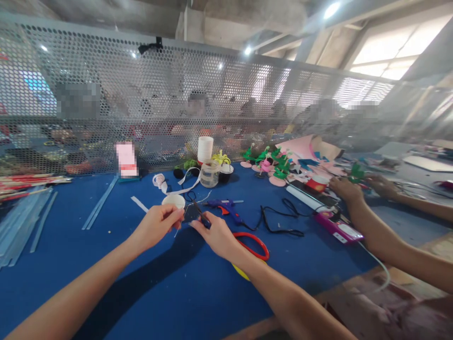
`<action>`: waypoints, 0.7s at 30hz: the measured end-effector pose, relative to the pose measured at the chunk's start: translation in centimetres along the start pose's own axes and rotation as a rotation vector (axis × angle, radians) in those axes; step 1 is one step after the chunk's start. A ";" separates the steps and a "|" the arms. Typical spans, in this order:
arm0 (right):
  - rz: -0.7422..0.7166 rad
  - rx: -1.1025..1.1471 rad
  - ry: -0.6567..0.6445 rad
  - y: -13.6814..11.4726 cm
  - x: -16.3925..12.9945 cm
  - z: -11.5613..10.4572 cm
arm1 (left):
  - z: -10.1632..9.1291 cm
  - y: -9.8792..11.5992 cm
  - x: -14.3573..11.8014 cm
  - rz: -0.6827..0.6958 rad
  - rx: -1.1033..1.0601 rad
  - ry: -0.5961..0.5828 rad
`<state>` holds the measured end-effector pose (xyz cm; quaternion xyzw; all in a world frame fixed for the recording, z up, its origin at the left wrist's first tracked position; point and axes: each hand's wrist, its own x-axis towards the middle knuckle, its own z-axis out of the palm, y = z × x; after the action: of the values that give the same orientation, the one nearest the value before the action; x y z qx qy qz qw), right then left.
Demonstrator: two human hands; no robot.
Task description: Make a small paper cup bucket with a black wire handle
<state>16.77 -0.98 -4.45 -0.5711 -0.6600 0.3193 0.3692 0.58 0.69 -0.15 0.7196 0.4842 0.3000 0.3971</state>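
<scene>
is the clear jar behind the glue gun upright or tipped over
Upright: the clear jar stands on its base on the blue table, mouth facing up.

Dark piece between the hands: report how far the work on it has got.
Done: pink and green craft figures stand finished at the back of the blue table. In hand: left hand and right hand pinch a small dark piece; its details are too small to tell. Left: the glue gun lies untouched.

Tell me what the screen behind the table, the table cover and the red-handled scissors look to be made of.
Screen: probably sheet metal, grey and matte, punched with even round holes. Table cover: seemingly blue felt or cloth, dull, no glare. Scissors, beside the right hand: glossy red loops, likely plastic; blades hidden.
</scene>
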 end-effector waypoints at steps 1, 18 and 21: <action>0.005 0.005 0.003 0.0 0.1 -0.1 | -0.3 0.1 -0.2 0.111 0.236 0.046; -0.043 -0.099 0.024 -0.3 -0.8 0.5 | 1.3 -0.8 0.5 -0.165 -0.443 0.086; -0.045 -0.121 0.041 -0.2 -0.7 0.4 | 1.2 -0.7 0.7 -0.231 -0.548 0.037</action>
<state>16.34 -1.69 -4.56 -0.5839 -0.6831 0.2586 0.3544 1.49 1.12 -1.37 0.5201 0.4711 0.3855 0.5991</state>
